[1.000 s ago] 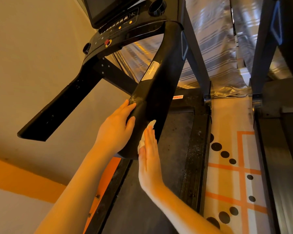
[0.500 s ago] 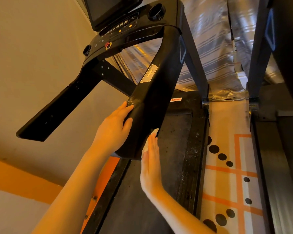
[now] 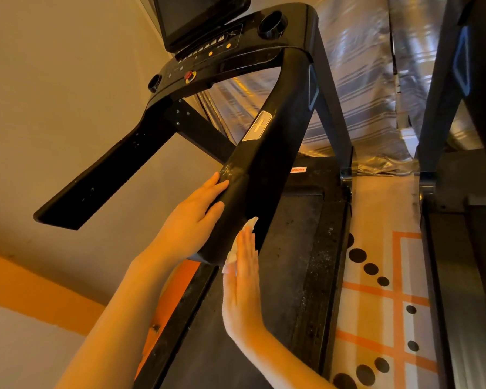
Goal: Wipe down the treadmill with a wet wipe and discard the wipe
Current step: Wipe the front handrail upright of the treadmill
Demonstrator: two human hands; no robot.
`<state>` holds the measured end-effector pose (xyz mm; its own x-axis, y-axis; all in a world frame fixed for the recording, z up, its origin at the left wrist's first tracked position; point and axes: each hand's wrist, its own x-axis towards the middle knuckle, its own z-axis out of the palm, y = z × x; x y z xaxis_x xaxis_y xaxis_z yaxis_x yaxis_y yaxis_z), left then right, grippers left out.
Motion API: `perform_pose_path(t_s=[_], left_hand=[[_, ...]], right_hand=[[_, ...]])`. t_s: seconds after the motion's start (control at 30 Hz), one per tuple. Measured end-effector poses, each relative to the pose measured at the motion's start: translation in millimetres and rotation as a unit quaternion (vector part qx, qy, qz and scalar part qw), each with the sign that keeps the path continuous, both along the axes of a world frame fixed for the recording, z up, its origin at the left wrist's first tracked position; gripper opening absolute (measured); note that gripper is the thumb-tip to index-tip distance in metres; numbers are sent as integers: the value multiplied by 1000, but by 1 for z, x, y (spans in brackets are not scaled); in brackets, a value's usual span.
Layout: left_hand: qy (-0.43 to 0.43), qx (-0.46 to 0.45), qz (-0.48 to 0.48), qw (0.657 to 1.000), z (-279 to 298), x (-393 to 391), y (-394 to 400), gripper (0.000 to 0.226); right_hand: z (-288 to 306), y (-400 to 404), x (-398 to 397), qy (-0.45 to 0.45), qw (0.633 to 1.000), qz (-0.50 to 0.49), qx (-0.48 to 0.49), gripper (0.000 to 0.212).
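Head view, treadmill: my treadmill [image 3: 314, 276] fills the middle; console far, belt near and below.
Head view, rail: the right rail [image 3: 264, 169] is the part I am working on. Its long axis runs from the console at far right down to its free end at near left, just above my hands.
Head view, left hand: my left hand [image 3: 191, 217] lies on the left face of the rail near its end, fingers straight and thumb over the top edge, steadying it and holding nothing.
Head view, wipe: the wipe [image 3: 243, 242] is a small white wad pressed between my right palm and the right face of the rail, at its near end.
Head view, right hand: my right hand [image 3: 243, 279] is flat and wide, fingers straight and pointing far, pressing the wipe on the rail, not curled round it.
Key relation: the unwiped length of rail lies far and up-right from my right hand, so I judge the next stroke should follow the axis toward the console. The right hand is the nearer one to that face.
Risk: with a flat palm only, the wipe could slip out and drop on the belt.
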<state>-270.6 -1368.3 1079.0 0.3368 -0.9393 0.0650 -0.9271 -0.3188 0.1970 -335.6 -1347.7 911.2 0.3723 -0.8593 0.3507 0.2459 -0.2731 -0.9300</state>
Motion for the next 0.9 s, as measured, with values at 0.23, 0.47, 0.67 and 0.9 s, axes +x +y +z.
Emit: perform_pose_path(t_s=[0.23, 0.47, 0.67, 0.9], left_hand=[[5, -24, 0, 1000, -5, -1, 1, 46], [8, -17, 5, 1000, -5, 1, 2, 46], [-2, -19, -3, 1000, -5, 2, 2, 48], [2, -19, -3, 1000, -3, 5, 1, 51]], right_hand=[[23, -59, 12, -17, 999, -17, -23, 48], [32, -113, 20, 40, 992, -33, -113, 49], [67, -161, 10, 135, 966, -10, -220, 51], [90, -193, -13, 201, 932, 77, -291, 62]])
